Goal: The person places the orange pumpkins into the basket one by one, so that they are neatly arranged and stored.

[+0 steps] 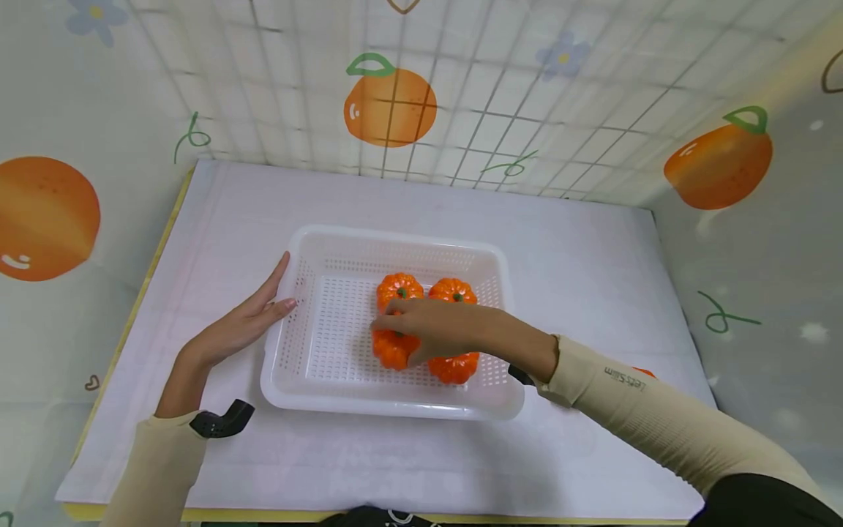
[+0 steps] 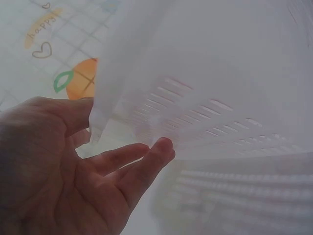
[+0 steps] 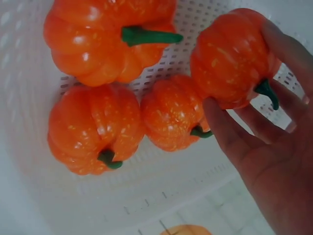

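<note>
My right hand (image 1: 435, 329) grips a small orange toy pumpkin (image 3: 234, 58) with a green stem, at the front left of a group of pumpkins. I cannot tell whether its underside touches the basket floor. Beside it, other pumpkins of the same kind lie in the white perforated basket (image 1: 395, 410): one at the back left (image 1: 398, 289), one at the back right (image 1: 453, 290), one at the front right (image 1: 454, 369). At the basket's left side, my left hand (image 1: 246, 318) holds the rim, its thumb over the edge and its fingers (image 2: 146, 166) against the outer wall.
The basket stands on a table with a white cloth (image 1: 560, 454). A bit of something orange (image 1: 644, 372) shows behind the right sleeve. Curtains printed with oranges (image 1: 388, 106) hang behind and at both sides of the table.
</note>
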`<action>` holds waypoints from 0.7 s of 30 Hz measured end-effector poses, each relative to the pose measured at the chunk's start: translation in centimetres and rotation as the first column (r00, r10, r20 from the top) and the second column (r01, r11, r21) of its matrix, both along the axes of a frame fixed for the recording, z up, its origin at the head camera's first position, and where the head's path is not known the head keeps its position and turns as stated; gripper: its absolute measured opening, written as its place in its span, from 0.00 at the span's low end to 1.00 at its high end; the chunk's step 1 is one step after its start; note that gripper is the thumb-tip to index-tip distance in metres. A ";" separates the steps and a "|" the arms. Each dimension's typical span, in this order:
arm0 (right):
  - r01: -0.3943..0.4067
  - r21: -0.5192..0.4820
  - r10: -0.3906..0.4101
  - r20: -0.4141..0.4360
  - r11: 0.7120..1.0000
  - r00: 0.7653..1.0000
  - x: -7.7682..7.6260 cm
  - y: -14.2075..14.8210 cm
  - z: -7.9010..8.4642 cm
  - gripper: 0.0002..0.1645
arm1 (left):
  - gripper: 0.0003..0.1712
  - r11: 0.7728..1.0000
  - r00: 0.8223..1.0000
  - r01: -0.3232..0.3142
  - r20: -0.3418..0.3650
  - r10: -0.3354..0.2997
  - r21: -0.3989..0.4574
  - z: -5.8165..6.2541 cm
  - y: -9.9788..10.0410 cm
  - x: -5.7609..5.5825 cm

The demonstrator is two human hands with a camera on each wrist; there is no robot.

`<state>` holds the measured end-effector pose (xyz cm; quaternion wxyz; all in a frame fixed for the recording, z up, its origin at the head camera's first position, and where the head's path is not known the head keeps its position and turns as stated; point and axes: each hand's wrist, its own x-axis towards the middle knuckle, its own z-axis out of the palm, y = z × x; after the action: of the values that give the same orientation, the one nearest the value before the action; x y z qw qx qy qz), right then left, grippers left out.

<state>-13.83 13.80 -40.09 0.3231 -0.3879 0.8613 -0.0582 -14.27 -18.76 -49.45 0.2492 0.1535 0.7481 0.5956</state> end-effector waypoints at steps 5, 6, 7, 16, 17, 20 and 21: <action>-0.067 0.075 0.069 -0.034 0.995 0.997 0.0 -0.6 -0.4 0.39 | 0.43 1.000 1.000 -0.003 0.007 0.003 0.002 -0.1 -0.1 -0.1; -0.079 0.080 0.082 -0.045 0.994 0.996 0.1 -0.7 -0.6 0.39 | 0.43 1.000 1.000 -0.002 0.007 0.002 0.003 -0.1 -0.1 0.0; -0.092 0.086 0.097 -0.059 0.992 0.994 0.2 -0.7 -0.7 0.39 | 0.43 1.000 1.000 -0.002 0.008 0.002 0.003 -0.1 -0.1 0.0; -0.213 0.118 0.238 -0.276 0.970 0.931 0.9 -0.7 -2.0 0.40 | 0.43 1.000 1.000 -0.004 0.005 0.004 -0.002 -0.1 0.0 0.2; -0.217 0.111 0.241 -0.291 0.970 0.926 1.0 -0.7 -2.1 0.40 | 0.43 1.000 1.000 -0.003 0.005 0.003 0.001 -0.1 0.0 0.2; -0.231 0.104 0.252 -0.324 0.967 0.912 1.1 -0.6 -2.3 0.40 | 0.42 1.000 1.000 -0.002 0.007 0.002 0.011 -0.1 0.0 0.2; -0.234 0.103 0.255 -0.331 0.967 0.908 1.1 -0.6 -2.3 0.40 | 0.42 1.000 1.000 -0.002 0.007 0.002 0.014 -0.1 0.0 0.1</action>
<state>-12.73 13.22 -42.42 0.1852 -0.4870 0.8501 0.0770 -14.13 -18.79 -49.59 0.2502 0.1525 0.7431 0.6016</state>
